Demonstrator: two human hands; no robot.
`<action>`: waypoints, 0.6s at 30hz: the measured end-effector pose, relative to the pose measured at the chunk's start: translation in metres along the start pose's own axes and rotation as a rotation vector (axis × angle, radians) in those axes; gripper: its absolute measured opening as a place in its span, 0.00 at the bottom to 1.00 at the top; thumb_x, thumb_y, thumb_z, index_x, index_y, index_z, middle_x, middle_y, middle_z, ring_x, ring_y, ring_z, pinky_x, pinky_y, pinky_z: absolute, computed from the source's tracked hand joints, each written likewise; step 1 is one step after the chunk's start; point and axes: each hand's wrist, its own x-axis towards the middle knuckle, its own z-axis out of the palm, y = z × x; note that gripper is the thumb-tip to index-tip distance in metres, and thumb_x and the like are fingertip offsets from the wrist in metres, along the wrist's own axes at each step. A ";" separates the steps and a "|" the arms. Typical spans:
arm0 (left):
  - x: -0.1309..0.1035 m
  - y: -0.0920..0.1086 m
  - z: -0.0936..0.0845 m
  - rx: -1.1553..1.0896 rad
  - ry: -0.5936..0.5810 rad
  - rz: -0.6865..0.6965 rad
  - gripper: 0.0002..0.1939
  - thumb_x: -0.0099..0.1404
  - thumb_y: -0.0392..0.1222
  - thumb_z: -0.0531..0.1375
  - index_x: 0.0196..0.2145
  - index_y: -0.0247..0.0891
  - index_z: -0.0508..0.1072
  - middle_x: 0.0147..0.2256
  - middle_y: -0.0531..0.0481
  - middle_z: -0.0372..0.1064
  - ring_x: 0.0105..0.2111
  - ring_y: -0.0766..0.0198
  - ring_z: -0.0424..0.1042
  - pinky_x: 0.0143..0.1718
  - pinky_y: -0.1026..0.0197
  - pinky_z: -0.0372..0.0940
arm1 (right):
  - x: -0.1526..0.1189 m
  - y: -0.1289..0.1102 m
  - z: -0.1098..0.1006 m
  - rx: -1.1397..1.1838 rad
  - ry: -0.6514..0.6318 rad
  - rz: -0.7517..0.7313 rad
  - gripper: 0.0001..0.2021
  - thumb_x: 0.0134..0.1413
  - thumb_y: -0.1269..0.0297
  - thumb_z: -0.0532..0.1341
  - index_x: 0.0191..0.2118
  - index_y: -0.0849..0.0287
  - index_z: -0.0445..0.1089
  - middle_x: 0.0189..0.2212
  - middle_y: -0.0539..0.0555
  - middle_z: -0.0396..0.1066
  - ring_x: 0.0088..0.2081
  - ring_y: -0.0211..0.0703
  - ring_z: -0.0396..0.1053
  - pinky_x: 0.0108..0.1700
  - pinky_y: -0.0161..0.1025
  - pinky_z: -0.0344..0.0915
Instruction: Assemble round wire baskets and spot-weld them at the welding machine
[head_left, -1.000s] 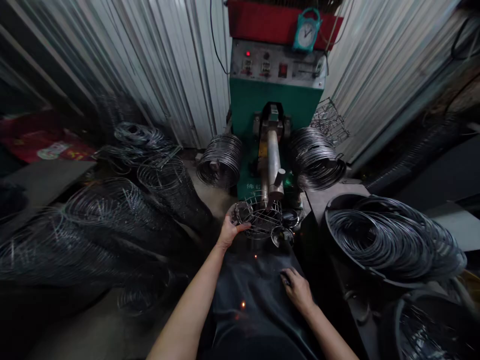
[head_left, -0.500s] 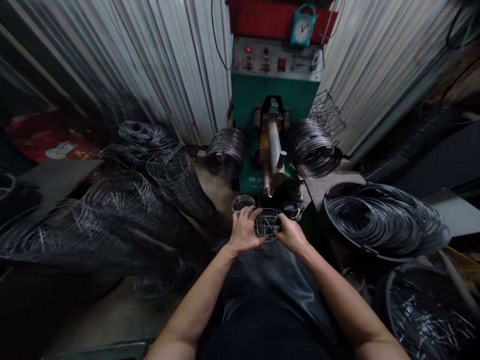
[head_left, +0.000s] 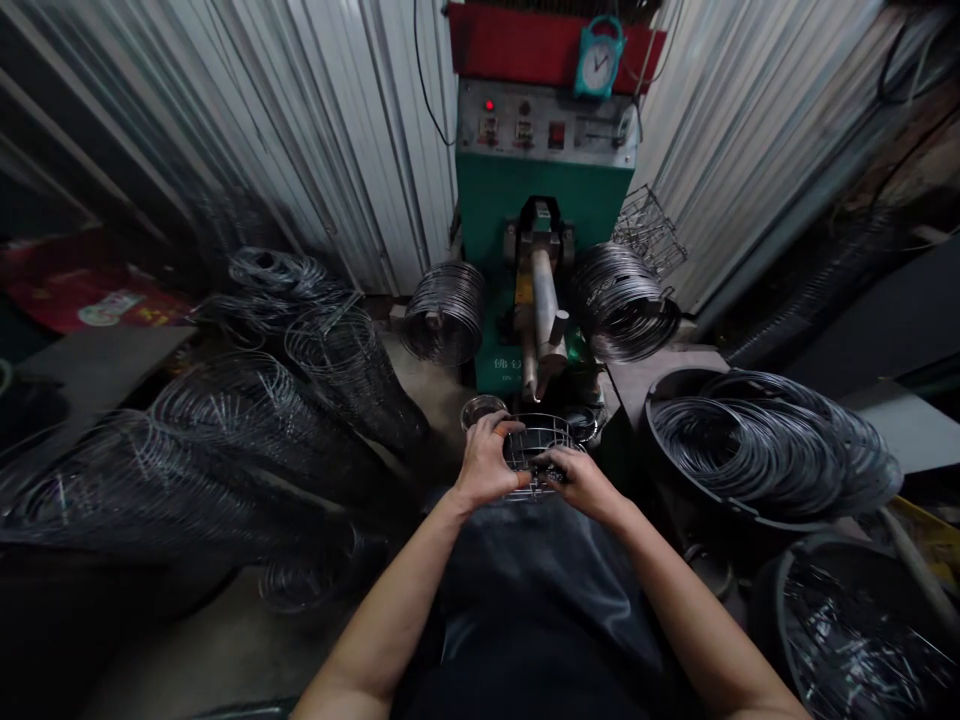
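Observation:
A small round wire basket [head_left: 541, 436] of thin metal rods is held low in front of me, just below the tip of the welding machine's metal arm [head_left: 545, 300]. My left hand [head_left: 482, 462] grips its left side, with orange coverings on the thumb and a finger. Curled over the basket's near right part, my right hand [head_left: 583, 480] has its fingertips on the wires; what exactly they pinch is hidden. A dark apron [head_left: 536, 590] lies beneath both hands.
Behind stands the green machine [head_left: 540, 180] with a hanging teal clock [head_left: 599, 58]. Wire ring coils hang either side, the left coil [head_left: 442, 312] and right coil [head_left: 622, 300]. Tall ring stacks [head_left: 187, 480] stand left. At right are a tub of rings [head_left: 757, 440] and a bucket of short rods [head_left: 862, 630].
More of the basket's round rim shows now, extending further right. My right hand has shifted slightly down, its fingers reaching left across the wires. My left hand keeps its grip.

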 end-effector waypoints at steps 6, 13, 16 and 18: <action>0.013 -0.010 0.005 -0.029 -0.026 0.009 0.33 0.37 0.38 0.68 0.44 0.40 0.68 0.51 0.43 0.59 0.53 0.49 0.59 0.54 0.47 0.57 | 0.008 0.010 0.002 -0.026 0.004 -0.021 0.13 0.48 0.78 0.57 0.39 0.59 0.71 0.34 0.55 0.72 0.37 0.42 0.70 0.39 0.37 0.67; 0.030 -0.020 0.012 -0.070 -0.036 0.008 0.33 0.37 0.39 0.69 0.44 0.40 0.68 0.51 0.44 0.60 0.53 0.50 0.60 0.54 0.48 0.57 | 0.019 0.018 -0.002 -0.074 -0.001 0.002 0.17 0.44 0.82 0.57 0.40 0.59 0.70 0.35 0.55 0.71 0.37 0.41 0.70 0.39 0.36 0.66; 0.043 -0.024 0.014 -0.095 -0.036 -0.010 0.32 0.37 0.39 0.68 0.44 0.40 0.68 0.50 0.44 0.60 0.52 0.51 0.61 0.54 0.49 0.58 | 0.030 0.023 -0.007 -0.102 0.001 0.012 0.17 0.43 0.83 0.56 0.39 0.59 0.71 0.35 0.54 0.71 0.38 0.42 0.70 0.40 0.36 0.66; 0.051 -0.026 0.014 -0.094 -0.043 -0.026 0.32 0.38 0.39 0.68 0.44 0.40 0.69 0.50 0.44 0.60 0.52 0.52 0.61 0.53 0.50 0.59 | 0.037 0.026 -0.009 -0.115 0.013 0.019 0.16 0.44 0.82 0.56 0.38 0.59 0.71 0.35 0.54 0.71 0.38 0.42 0.70 0.41 0.36 0.66</action>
